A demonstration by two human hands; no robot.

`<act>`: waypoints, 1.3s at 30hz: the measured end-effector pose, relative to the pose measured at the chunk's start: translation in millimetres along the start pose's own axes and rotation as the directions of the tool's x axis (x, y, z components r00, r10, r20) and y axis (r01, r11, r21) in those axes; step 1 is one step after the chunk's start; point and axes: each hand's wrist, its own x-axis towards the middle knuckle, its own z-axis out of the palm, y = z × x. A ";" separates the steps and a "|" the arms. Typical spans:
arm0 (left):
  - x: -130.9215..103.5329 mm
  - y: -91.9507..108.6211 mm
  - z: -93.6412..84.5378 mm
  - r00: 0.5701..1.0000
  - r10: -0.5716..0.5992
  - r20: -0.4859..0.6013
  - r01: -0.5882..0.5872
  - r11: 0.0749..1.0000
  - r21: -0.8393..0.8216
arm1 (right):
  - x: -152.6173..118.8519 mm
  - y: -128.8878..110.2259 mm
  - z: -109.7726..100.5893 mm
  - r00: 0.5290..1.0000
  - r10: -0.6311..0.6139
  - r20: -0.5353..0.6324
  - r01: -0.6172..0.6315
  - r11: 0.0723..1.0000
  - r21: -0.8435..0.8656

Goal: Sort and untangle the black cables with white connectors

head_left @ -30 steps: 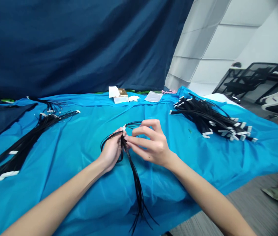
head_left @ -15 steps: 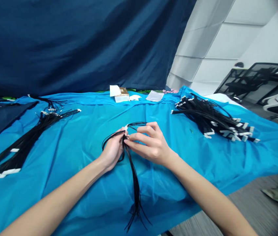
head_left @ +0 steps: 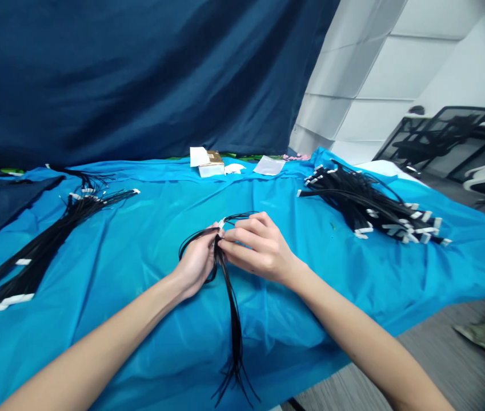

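Between my hands is a bundle of thin black wires (head_left: 235, 325) with a white connector (head_left: 221, 223) near its upper end. My left hand (head_left: 199, 260) is closed around the bundle just below the connector, and a loop of wires bulges out past its fingers. The fingertips of my right hand (head_left: 259, 248) pinch the wires right beside the left fingers. Loose wire ends hang down and fan out near the front of the table. What lies exactly between the fingertips is partly hidden.
Bundles of black wires with white connectors lie at the left (head_left: 60, 228) and in a pile (head_left: 366, 200) at the right. A small box (head_left: 211, 165) and a clear bag (head_left: 269, 166) stand at the back of the blue cloth (head_left: 148, 331). Chairs are at the far right.
My right fingers have shifted very slightly on the wires and sit a little closer to the left hand. The view has moved slightly; the hold of both hands is otherwise the same.
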 end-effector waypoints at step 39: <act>14.7 -9.8 -19.5 0.950 0.291 0.110 -0.309 0.926 0.218 | 1.1 14.6 -17.1 0.617 0.779 0.112 -0.669 0.445 0.595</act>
